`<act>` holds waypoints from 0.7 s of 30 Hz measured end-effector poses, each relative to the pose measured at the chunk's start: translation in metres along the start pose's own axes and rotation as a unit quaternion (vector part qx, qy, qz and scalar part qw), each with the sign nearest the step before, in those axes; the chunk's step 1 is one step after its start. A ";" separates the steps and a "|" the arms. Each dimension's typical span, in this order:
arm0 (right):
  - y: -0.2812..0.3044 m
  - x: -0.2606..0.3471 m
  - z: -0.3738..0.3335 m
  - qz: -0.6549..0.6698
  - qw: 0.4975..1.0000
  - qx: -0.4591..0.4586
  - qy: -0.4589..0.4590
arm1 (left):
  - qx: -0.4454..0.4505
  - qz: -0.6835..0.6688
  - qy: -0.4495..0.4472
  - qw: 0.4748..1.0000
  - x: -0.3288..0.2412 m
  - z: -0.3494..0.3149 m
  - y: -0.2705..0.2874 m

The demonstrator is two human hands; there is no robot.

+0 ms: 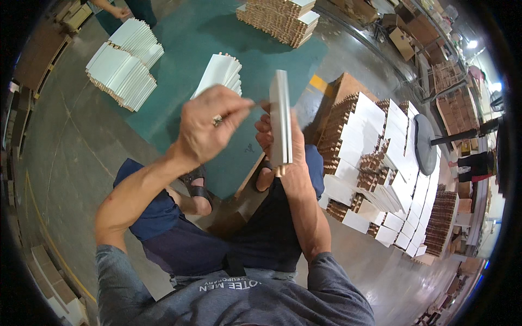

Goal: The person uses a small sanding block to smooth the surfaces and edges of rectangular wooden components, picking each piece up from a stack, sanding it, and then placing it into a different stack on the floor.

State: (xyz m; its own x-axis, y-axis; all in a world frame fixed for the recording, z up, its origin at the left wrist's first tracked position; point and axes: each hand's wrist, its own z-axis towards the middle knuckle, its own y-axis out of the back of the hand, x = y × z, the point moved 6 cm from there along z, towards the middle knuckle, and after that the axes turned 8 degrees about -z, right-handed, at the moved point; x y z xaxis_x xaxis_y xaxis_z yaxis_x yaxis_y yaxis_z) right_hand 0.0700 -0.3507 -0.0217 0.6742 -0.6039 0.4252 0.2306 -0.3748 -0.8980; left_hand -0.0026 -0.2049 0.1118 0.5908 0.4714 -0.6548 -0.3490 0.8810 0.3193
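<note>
Upright in my right hand (288,130) is a narrow white board (280,117). It looks like two boards pressed together, with wooden pegs (280,171) sticking out of the lower end. Just left of it, my left hand (209,122) is closed, fingertips pinched toward the board's left side. Small pale wooden dowels (217,120) show in the curl of its fingers; how many is hidden. Beyond the left hand a short row of white boards (219,73) lies on the green table (182,65), partly covered by that hand.
More white boards (122,68) stand stacked at the table's left, and another stack (280,22) is at the far edge. On my right is a large pallet load of white boards (375,163) with a dark round disc (426,144) beside it. Another person's hand (120,13) shows at the far left.
</note>
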 end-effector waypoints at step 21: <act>-0.036 -0.031 -0.002 -0.086 0.994 0.018 -0.066 | -0.010 0.042 0.069 0.997 0.041 0.003 0.019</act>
State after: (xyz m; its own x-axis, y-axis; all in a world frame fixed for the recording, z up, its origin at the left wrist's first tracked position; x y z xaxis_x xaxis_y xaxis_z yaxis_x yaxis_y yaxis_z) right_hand 0.0393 -0.3200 -0.0027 0.7086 -0.4335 0.5568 0.3745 -0.4378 -0.8174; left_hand 0.0175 -0.1685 0.0933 0.4541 0.5329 -0.7140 -0.4086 0.8367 0.3646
